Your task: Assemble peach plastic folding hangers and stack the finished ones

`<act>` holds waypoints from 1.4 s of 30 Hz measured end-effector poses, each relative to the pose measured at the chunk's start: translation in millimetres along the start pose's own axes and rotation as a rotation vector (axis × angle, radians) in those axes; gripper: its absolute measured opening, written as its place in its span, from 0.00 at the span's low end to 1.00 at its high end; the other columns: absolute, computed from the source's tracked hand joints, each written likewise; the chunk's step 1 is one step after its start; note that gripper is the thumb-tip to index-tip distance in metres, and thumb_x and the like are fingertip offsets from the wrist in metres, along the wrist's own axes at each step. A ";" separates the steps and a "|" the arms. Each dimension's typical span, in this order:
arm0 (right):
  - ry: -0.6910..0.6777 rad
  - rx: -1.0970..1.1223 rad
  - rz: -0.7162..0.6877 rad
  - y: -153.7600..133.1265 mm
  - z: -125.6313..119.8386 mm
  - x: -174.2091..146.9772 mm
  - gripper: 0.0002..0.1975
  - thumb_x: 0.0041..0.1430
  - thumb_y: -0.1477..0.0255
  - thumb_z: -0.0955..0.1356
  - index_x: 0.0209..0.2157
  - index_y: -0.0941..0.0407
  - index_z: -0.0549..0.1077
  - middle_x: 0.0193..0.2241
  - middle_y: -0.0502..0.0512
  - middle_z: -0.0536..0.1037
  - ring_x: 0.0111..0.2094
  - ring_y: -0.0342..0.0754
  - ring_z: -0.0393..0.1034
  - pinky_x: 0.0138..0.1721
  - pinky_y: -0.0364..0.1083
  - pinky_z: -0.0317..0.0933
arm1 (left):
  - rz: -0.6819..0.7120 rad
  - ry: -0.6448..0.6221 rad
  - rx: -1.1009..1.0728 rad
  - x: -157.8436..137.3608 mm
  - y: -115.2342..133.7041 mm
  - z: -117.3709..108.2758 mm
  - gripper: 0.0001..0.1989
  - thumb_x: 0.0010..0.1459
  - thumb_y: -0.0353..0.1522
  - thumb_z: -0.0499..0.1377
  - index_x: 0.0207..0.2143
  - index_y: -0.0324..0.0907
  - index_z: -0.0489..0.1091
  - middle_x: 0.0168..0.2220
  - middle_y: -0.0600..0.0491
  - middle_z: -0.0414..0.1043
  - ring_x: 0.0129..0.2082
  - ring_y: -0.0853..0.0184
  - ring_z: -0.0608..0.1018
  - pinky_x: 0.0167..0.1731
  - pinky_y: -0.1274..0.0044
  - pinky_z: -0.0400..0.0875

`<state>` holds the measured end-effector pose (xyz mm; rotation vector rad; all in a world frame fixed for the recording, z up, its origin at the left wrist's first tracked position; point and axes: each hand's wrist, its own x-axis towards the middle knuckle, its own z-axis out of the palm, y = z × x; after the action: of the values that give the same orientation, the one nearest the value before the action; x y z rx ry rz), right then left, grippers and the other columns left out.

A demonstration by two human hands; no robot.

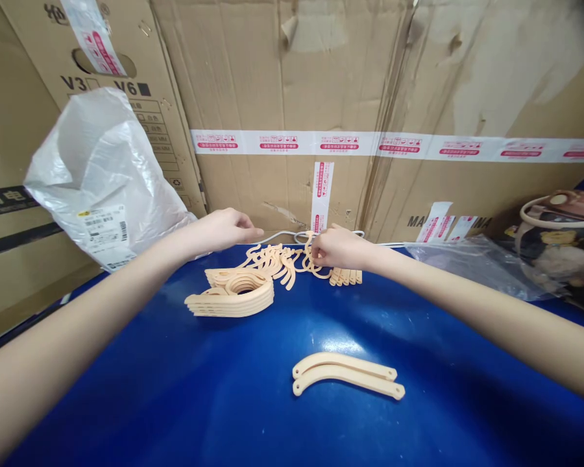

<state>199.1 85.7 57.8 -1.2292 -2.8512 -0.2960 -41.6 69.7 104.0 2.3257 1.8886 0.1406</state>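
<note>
My right hand (340, 248) is closed at the far part of the blue table, its fingers around a thin curved beige piece (308, 244) that stands up from the pile. Loosely bent, my left hand (224, 229) hovers over the left end of that pile, with nothing visible in it. The pile (271, 258) is made of small curved beige pieces. In front of my left hand lies a neat stack of larger curved beige parts (238, 305). Beside my right wrist several short beige pieces (345, 277) lie in a row. Two long bent beige bars (345, 375) rest side by side nearer to me.
Large cardboard boxes (282, 78) stand behind the blue table (214, 383). A white plastic bag (102, 162) with a label leans at the left. A grey cable (285, 233) runs along the back edge. Clear plastic film (481, 266) and a dark patterned bag (559, 240) are at the right.
</note>
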 end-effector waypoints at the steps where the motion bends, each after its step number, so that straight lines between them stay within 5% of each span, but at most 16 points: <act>1: 0.012 0.020 -0.008 -3.5 -3.8 -3.5 0.07 0.54 0.76 0.66 0.30 0.59 0.78 0.28 0.55 0.79 0.31 0.47 0.70 0.37 0.45 0.54 | -0.024 -0.053 0.020 13.2 -6.4 2.3 0.25 0.56 0.49 0.51 0.38 0.38 0.73 0.37 0.47 0.77 0.34 0.61 0.77 0.30 0.77 0.65; 6: -0.012 0.143 -0.110 -36.3 -13.1 -33.4 0.04 0.54 0.74 0.69 0.31 0.56 0.78 0.27 0.50 0.78 0.28 0.43 0.68 0.32 0.42 0.54 | -0.065 -0.196 0.065 52.9 -13.8 26.5 0.27 0.58 0.49 0.51 0.38 0.32 0.74 0.36 0.41 0.77 0.33 0.58 0.78 0.29 0.75 0.68; 13: -0.010 0.244 -0.318 -74.1 2.7 -70.2 0.05 0.55 0.77 0.67 0.27 0.58 0.73 0.25 0.51 0.75 0.29 0.44 0.66 0.32 0.43 0.52 | 0.011 -0.200 0.113 49.7 31.5 44.6 0.16 0.63 0.37 0.56 0.50 0.38 0.66 0.49 0.47 0.69 0.44 0.60 0.75 0.43 0.65 0.72; 18: 0.011 0.220 -0.326 -80.5 9.7 -75.3 0.03 0.59 0.74 0.66 0.31 0.57 0.71 0.24 0.50 0.73 0.27 0.44 0.64 0.33 0.43 0.52 | 0.008 -0.224 0.122 52.4 52.4 51.6 0.16 0.62 0.36 0.57 0.51 0.39 0.65 0.50 0.47 0.68 0.45 0.61 0.74 0.43 0.65 0.72; 29: 0.072 0.272 -0.311 -80.1 18.4 -80.2 0.08 0.65 0.69 0.64 0.34 0.56 0.70 0.26 0.50 0.74 0.30 0.45 0.67 0.35 0.44 0.52 | -0.076 -0.256 -0.033 79.5 44.2 55.4 0.16 0.62 0.37 0.57 0.50 0.39 0.66 0.50 0.48 0.68 0.45 0.59 0.74 0.43 0.65 0.72; 35: 0.147 0.371 -0.196 -66.3 13.7 -92.6 0.07 0.65 0.69 0.64 0.38 0.56 0.71 0.30 0.51 0.76 0.32 0.45 0.68 0.38 0.45 0.55 | -0.022 -0.235 -0.248 67.3 51.5 46.4 0.16 0.62 0.36 0.57 0.50 0.38 0.66 0.49 0.46 0.68 0.44 0.61 0.75 0.42 0.65 0.73; 39: 0.328 0.486 0.023 -47.2 7.2 -96.9 0.06 0.64 0.68 0.64 0.37 0.55 0.71 0.30 0.50 0.74 0.31 0.45 0.67 0.35 0.44 0.58 | 0.123 -0.146 -0.412 45.3 62.6 34.6 0.12 0.55 0.36 0.63 0.35 0.35 0.69 0.34 0.49 0.73 0.35 0.65 0.76 0.34 0.75 0.73; 42: 0.512 0.601 0.189 -33.1 0.9 -98.0 0.09 0.65 0.67 0.63 0.42 0.55 0.70 0.39 0.54 0.73 0.34 0.45 0.68 0.34 0.44 0.61 | 0.270 -0.151 -0.520 18.4 75.2 29.7 0.13 0.50 0.36 0.66 0.30 0.39 0.65 0.27 0.55 0.72 0.27 0.70 0.75 0.28 0.78 0.71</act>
<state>242.8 -6.7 42.1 -1.0797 -2.1336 0.2134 39.6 71.1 87.1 2.1359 1.2684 0.4166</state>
